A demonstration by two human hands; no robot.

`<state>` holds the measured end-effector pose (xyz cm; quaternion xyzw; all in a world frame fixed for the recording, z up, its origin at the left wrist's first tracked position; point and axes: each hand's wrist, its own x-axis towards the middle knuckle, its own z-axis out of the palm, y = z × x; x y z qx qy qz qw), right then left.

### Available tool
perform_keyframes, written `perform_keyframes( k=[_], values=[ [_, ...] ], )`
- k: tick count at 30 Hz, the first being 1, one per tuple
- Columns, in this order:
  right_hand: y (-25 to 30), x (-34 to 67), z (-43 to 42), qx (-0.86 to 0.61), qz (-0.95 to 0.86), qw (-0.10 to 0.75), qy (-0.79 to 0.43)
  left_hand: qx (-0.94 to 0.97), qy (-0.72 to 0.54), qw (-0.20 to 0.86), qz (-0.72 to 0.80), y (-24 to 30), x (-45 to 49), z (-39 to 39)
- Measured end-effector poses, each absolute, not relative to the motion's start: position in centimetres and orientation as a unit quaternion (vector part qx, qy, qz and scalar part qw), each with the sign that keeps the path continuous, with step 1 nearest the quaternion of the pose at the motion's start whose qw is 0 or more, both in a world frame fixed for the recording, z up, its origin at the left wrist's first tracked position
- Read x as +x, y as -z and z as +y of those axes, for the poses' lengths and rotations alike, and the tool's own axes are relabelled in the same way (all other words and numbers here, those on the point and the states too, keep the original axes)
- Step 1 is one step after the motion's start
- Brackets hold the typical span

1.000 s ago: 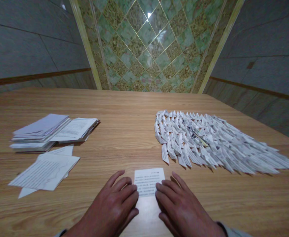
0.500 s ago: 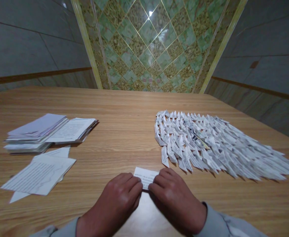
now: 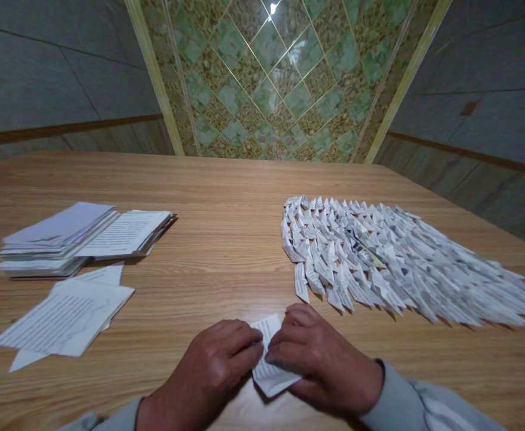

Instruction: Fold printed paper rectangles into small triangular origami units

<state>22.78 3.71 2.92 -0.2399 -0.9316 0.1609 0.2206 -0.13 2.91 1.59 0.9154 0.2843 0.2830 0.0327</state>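
A small printed paper slip (image 3: 269, 371) lies folded and turned at an angle near the front edge of the wooden table (image 3: 226, 239). My left hand (image 3: 212, 371) pinches its left side with curled fingers. My right hand (image 3: 325, 365) grips its right side, fingers bent over the top corner. Both hands touch over the slip, which is partly hidden beneath them.
Many small folded paper pieces (image 3: 379, 257) lie in tight rows on the right half of the table. A stack of printed sheets (image 3: 78, 236) sits at the left, with loose printed sheets (image 3: 64, 314) in front of it. Tiled walls stand beyond the far edge.
The slip lay flat under my spread fingers a second ago. My hands closed over it, folded it and turned it at an angle, and its near corner now shows below my hands.
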Motion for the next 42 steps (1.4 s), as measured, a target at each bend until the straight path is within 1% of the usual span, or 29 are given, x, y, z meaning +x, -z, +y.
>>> perform_keyframes(
  k=[5,12,19,22,27,30,32,35,38,42],
  values=[
    [-3.0,23.3,4.2,-0.252,-0.92,0.266,-0.136,0.914,-0.287,0.003,0.287,-2.3,-0.1,3.4],
    [-3.8,21.9,2.9,-0.253,-0.918,0.294,-0.08,0.914,-0.25,0.046,0.316,-1.5,0.0,3.3],
    [-3.6,20.5,2.3,-0.281,-0.898,0.34,0.002,0.917,-0.243,0.037,0.314,-1.7,0.4,2.9],
    [-3.5,20.5,2.3,-0.267,-0.895,0.357,0.021,0.918,-0.238,0.036,0.317,-1.8,0.5,2.6],
    [-4.5,21.0,1.9,-0.257,-0.881,0.396,0.018,0.908,-0.243,0.03,0.339,-1.8,-0.1,3.0],
    [-5.2,21.5,2.0,-0.269,-0.865,0.422,-0.034,0.903,-0.255,0.021,0.344,-2.0,-0.4,3.3],
    [-5.2,21.8,2.4,-0.283,-0.859,0.418,-0.083,0.907,-0.254,0.022,0.336,-2.1,-0.4,3.4],
    [-4.4,22.1,3.1,-0.303,-0.873,0.356,-0.14,0.91,-0.252,0.024,0.327,-2.1,-0.2,3.2],
    [-3.4,22.5,3.7,-0.318,-0.886,0.291,-0.171,0.912,-0.252,0.023,0.324,-2.4,0.1,2.8],
    [-3.1,23.0,4.2,-0.331,-0.881,0.258,-0.219,0.917,-0.242,0.026,0.316,-3.3,-0.1,2.1]
  ],
)
